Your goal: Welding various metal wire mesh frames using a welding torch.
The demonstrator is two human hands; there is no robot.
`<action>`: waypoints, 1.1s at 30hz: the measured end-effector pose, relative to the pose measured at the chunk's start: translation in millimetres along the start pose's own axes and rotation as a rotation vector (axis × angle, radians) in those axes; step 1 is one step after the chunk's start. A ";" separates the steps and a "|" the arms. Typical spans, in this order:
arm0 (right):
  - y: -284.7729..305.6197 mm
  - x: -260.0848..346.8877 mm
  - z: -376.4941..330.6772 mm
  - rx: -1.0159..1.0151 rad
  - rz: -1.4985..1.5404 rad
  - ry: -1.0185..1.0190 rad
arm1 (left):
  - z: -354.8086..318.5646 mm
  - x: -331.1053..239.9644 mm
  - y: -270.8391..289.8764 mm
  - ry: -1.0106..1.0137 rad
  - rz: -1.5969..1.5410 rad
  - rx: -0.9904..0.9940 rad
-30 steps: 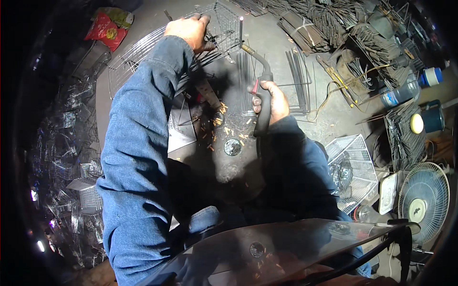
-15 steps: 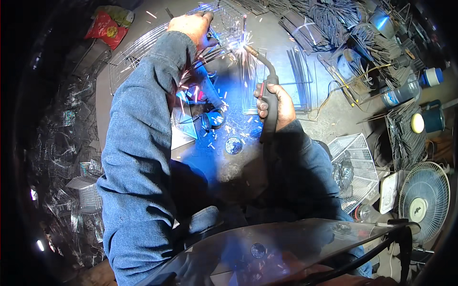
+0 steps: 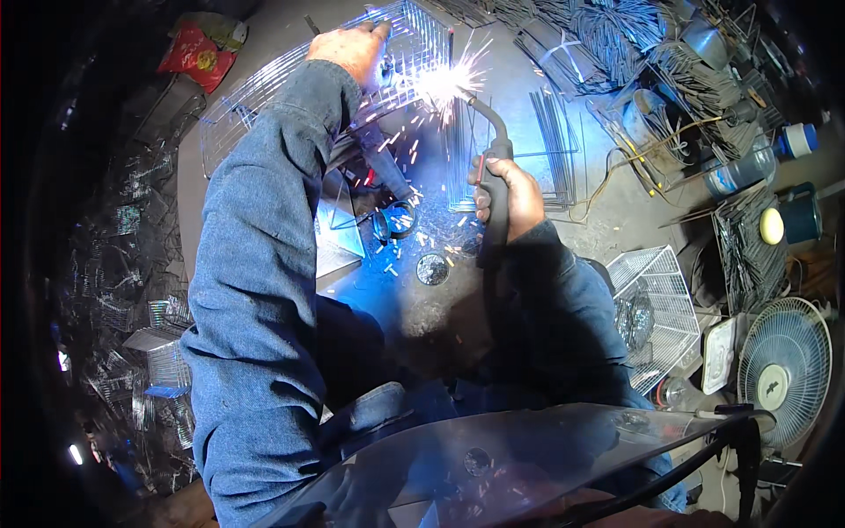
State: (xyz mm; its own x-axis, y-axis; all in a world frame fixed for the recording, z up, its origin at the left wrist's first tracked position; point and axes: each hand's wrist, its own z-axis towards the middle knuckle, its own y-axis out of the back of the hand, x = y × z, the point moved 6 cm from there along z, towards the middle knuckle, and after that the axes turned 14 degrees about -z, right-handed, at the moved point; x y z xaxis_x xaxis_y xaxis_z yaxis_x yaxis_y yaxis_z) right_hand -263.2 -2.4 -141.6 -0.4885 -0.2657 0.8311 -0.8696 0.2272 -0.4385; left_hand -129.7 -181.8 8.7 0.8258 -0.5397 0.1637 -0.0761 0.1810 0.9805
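My right hand (image 3: 519, 195) is wrapped round the dark handle of a welding torch (image 3: 501, 148), whose bent neck points up and left. A glaring white-blue arc burns at the torch's tip, against the right end of a wire basket (image 3: 280, 77). Sparks spray outward and fall below it. My left hand (image 3: 349, 51) grips the basket from above, just left of the arc; some of its fingers are lost behind the wires and glare. Under the basket a dark metal support (image 3: 384, 165) slopes down, partly hidden by my left sleeve.
Straight wire rods (image 3: 553, 145) lie right of the torch, with rod bundles (image 3: 616, 40) beyond. At right are a plastic bottle (image 3: 744, 172), a mesh basket (image 3: 664, 299) and a fan (image 3: 783, 365). Wire racks (image 3: 163, 352) pile up at left. A clear visor (image 3: 528, 449) crosses the lower edge.
The arc has flared much brighter and wider, with more sparks. The torch tip has shifted slightly right and down. My left hand stays nearly in place on the basket.
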 end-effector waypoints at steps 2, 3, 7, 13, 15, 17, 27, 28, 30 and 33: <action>-5.7 4.1 -3.8 -0.010 -0.192 0.097 | -3.0 0.1 -0.3 -0.002 -0.040 0.023; -11.2 4.8 -5.9 -0.024 -0.242 0.133 | -6.1 1.9 1.6 0.001 -0.037 0.029; -18.6 11.2 -16.8 -0.096 -0.435 0.110 | -12.8 5.6 6.8 -0.017 -0.022 -0.071; 29.2 -18.9 -47.8 -0.379 -1.687 0.635 | 30.3 -2.5 -11.1 0.072 -0.153 0.179; 19.4 -26.6 -81.7 -0.060 -1.465 0.302 | 27.4 48.1 -2.3 0.133 -0.288 0.066; 26.2 -16.3 -140.3 -0.031 -1.355 0.377 | 23.7 87.0 17.4 -0.010 -0.557 -0.132; 433.9 -185.1 -216.1 -0.945 -1.063 -0.834 | -108.6 152.4 1.3 0.139 -0.991 -0.042; 458.7 -215.5 -229.1 -1.027 -1.029 -0.713 | -108.6 139.1 2.6 0.086 -0.985 -0.050; 458.8 -261.4 -231.9 -0.892 -1.050 -1.043 | -119.8 124.0 4.1 0.050 -0.968 -0.002; 476.1 -297.5 -218.7 -0.750 -0.941 -1.005 | -111.2 102.3 9.0 0.033 -0.960 -0.030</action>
State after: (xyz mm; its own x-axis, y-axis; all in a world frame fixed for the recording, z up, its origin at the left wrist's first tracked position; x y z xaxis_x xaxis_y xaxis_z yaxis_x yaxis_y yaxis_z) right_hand -516.1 389.7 -522.9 0.0756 -0.9971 0.0044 -0.7946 -0.0576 0.6044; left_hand 16.2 -143.9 22.3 0.5439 -0.4455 -0.7111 0.6547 -0.3048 0.6917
